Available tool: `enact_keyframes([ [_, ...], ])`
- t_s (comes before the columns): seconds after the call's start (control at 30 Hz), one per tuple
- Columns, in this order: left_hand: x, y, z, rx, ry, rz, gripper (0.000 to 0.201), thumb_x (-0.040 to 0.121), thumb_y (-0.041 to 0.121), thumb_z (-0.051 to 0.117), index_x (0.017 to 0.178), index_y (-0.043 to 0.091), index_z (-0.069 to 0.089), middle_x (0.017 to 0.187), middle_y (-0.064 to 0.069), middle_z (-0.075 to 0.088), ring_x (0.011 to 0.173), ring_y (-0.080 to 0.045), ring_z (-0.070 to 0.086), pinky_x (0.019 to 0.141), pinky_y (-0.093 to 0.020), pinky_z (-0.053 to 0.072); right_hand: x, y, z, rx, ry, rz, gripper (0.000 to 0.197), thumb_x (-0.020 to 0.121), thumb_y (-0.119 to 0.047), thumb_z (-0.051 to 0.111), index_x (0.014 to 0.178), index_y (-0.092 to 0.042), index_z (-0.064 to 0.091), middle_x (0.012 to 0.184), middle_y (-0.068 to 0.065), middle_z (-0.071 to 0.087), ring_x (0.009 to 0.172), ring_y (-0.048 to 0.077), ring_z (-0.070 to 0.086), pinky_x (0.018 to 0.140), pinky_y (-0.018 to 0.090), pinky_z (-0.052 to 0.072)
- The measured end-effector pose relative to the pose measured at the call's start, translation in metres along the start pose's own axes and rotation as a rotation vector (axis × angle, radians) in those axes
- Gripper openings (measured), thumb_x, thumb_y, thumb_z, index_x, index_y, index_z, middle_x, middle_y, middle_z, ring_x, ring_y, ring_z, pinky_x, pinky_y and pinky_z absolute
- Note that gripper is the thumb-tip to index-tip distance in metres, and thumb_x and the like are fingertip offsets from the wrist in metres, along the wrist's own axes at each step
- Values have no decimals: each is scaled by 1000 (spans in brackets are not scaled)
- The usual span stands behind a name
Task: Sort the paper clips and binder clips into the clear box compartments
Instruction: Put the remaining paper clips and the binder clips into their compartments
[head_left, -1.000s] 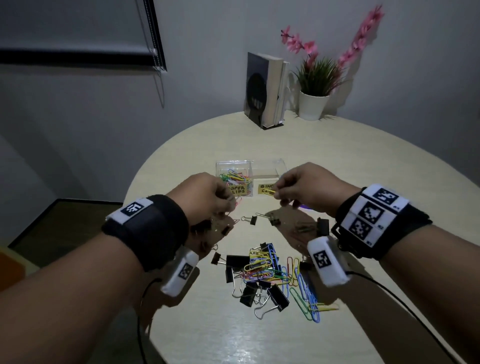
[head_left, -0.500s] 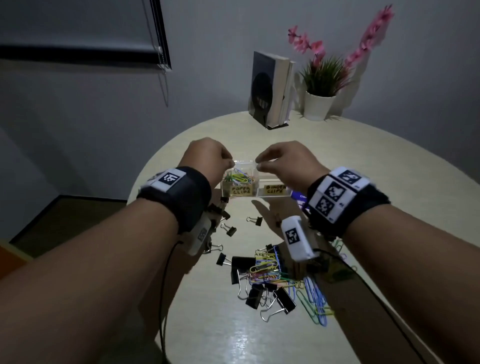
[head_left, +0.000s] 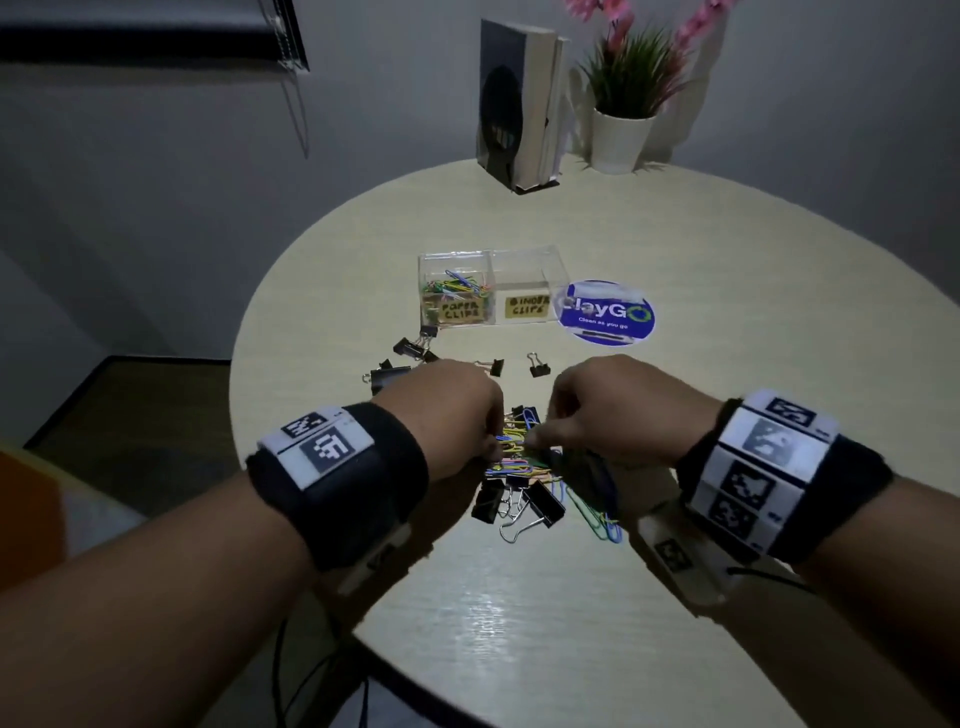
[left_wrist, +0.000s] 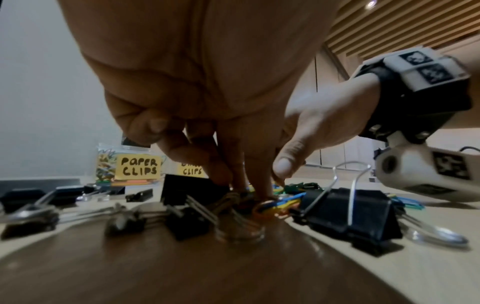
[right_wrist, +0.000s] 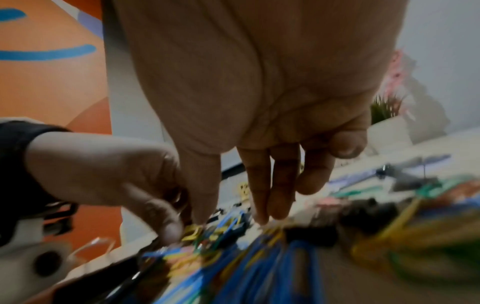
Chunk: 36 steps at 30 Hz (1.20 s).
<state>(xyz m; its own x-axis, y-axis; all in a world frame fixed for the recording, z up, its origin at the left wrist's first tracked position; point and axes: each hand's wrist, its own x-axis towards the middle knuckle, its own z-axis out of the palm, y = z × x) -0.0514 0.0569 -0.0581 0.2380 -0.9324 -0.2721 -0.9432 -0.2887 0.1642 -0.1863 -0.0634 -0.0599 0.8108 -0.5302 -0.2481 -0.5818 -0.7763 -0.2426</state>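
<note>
Both hands dig into the mixed clip pile

Head view: left hand (head_left: 449, 410) and right hand (head_left: 613, 410) meet over the paper clips (head_left: 511, 457), near the clear box (head_left: 491, 288). Wrist views: fingertips (left_wrist: 262, 191) pinch coloured clips on the surface (head_left: 727, 260); whether the right hand grips any, nobody can tell.

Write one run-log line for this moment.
left hand: reaching into clip pile | right hand: same pile | clear box: paper clips in labelled side

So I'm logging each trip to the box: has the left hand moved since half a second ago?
Yes. The left hand has come back from the clear box toward the person, down onto the clip pile.
</note>
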Motion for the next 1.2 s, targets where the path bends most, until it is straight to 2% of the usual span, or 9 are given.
enact_keyframes([
  [0.1, 2, -3, -1, 3, 28, 28, 12, 85, 30, 69, 93, 22, 74, 98, -1, 67, 92, -23, 64, 78, -32, 52, 2, -8, 6, 52, -51, -35, 25, 78, -45, 72, 76, -21, 68, 80, 0, 70, 79, 20, 64, 70, 33, 50],
  [0.2, 3, -4, 0, 26, 46, 44, 16, 87, 31, 65, 97, 22, 74, 101, -3, 64, 92, -26, 62, 81, -35, 52, 5, -6, 6, 145, -44, -39, 11, 82, -28, 70, 78, -18, 70, 79, -2, 69, 80, 19, 64, 72, 31, 50],
  [0.27, 4, -5, 0, 29, 64, 65, 17, 88, 32, 63, 98, 22, 73, 102, -2, 62, 93, -24, 61, 81, -34, 51, 6, -2, 4, 196, -32, -28, 9, 83, -24, 70, 81, -16, 73, 76, -7, 69, 77, 14, 64, 66, 27, 49],
  [0.4, 2, -9, 1, -51, 155, 99, 7, 90, 32, 63, 91, 27, 68, 93, 5, 67, 91, -18, 61, 79, -34, 50, 0, 13, -4, 293, 30, 7, 5, 79, -21, 72, 75, -18, 72, 66, -13, 69, 63, 0, 61, 52, 15, 40],
  [0.57, -1, -7, 3, -51, 95, 101, 7, 86, 31, 66, 93, 30, 69, 90, 9, 70, 91, -15, 62, 78, -32, 52, -18, 27, -14, 264, 2, 12, 4, 75, -24, 78, 74, -23, 74, 64, -12, 70, 58, -3, 60, 60, 21, 48],
  [0.63, -2, -5, 5, -3, 43, 94, 18, 85, 35, 67, 103, 32, 70, 97, 10, 71, 96, -15, 61, 81, -31, 52, -26, 27, -12, 174, -44, 6, 4, 75, -28, 75, 75, -24, 75, 69, -9, 73, 66, 2, 65, 67, 26, 51],
  [0.77, -3, 0, 8, 56, 42, 115, 22, 88, 33, 63, 110, 33, 68, 103, 9, 69, 100, -15, 59, 75, -26, 44, -35, 19, 1, -63, -58, 35, 31, 70, -51, 75, 79, -21, 71, 77, -4, 70, 76, 16, 64, 64, 31, 49],
  [0.97, -5, 11, 9, 175, 45, 155, 23, 92, 26, 54, 111, 29, 66, 103, 3, 67, 98, -22, 60, 75, -34, 50, -37, 13, 4, -77, -1, -8, 9, 81, -31, 68, 86, -24, 67, 90, -3, 69, 87, 21, 62, 65, 30, 44],
  [1.2, -8, 26, 6, 451, 46, 190, 14, 92, 22, 51, 99, 19, 62, 88, -3, 64, 85, -29, 62, 66, -36, 52, -37, 14, 6, -12, 27, -23, 14, 77, -20, 69, 91, -23, 70, 92, -3, 71, 89, 20, 63, 71, 30, 50],
])
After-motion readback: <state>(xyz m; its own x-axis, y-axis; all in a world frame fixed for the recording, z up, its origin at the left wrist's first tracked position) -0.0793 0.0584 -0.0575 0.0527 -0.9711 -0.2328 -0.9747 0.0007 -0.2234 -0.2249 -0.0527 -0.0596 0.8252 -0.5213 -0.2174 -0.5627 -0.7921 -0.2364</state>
